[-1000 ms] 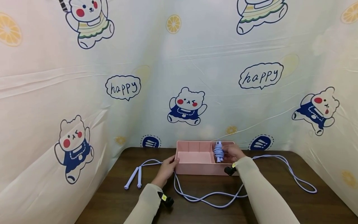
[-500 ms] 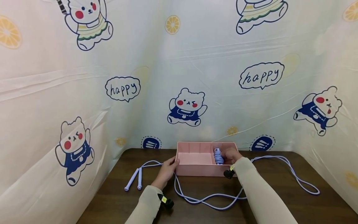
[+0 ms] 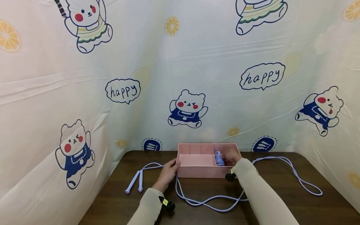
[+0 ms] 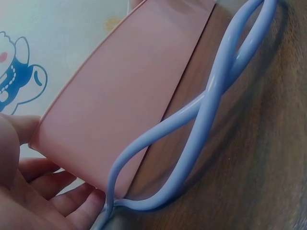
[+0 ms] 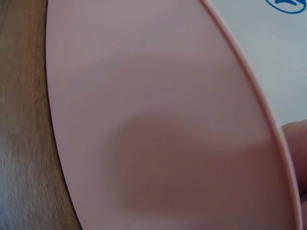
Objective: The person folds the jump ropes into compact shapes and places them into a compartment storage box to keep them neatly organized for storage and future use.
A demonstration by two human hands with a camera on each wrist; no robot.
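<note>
A pink divided box stands near the back of the table. My left hand grips its left end; in the left wrist view the thumb lies at the rim and the fingers along the end wall. My right hand is down in the small right compartment, curled at the side of a wound-up lilac jump rope. That bundle leans beside the divider, its lower part behind the front wall. In the right wrist view the box wall hides most of the right hand.
Another lilac jump rope's handles lie left of the box on the dark wooden table. Lilac cord crosses in front of the box, and a cord loop spreads right. A printed curtain closes off the back.
The right hand has lowered the wound jump rope deeper into the right compartment, and the bundle now tilts. The left hand keeps its place on the box's left end.
</note>
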